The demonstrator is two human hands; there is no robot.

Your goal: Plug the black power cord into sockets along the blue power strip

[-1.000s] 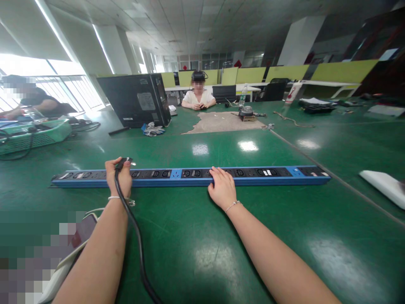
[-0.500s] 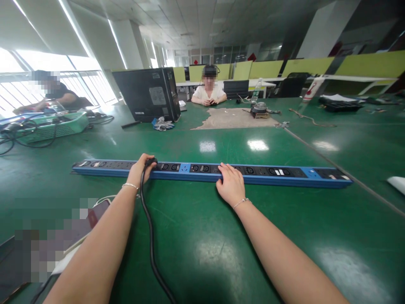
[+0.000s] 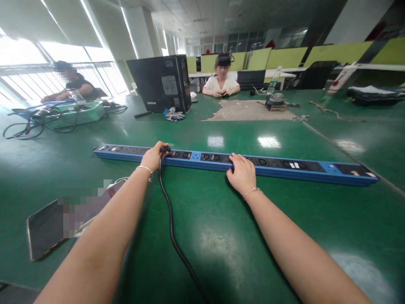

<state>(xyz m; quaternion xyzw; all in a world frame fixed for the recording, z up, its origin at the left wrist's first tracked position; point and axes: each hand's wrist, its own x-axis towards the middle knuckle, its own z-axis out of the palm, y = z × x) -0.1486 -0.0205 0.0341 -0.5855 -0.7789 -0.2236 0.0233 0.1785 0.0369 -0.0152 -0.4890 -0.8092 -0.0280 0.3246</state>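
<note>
A long blue and black power strip (image 3: 196, 156) lies across the green table, its sockets facing up. My left hand (image 3: 154, 156) is closed on a black plug (image 3: 165, 149) at the strip, left of its middle blue socket. From that plug a thick black cable (image 3: 171, 215) runs down toward the bottom edge. Right of the middle, my right hand (image 3: 242, 171) rests on the strip's front edge, its fingers wrapped over the top. Whether the plug is seated in a socket is hidden by my fingers.
Phone-like devices (image 3: 46, 230) lie on the green table (image 3: 284, 228) at the lower left. Farther back are a green basket (image 3: 90, 114) with cables, a black computer case (image 3: 158, 84), gloves (image 3: 174, 114) and a round metal device (image 3: 275, 101). Two people sit beyond.
The view has shifted, so the strip and both hands appear slightly higher and farther right. Both hands keep their places on the strip and the plug.
</note>
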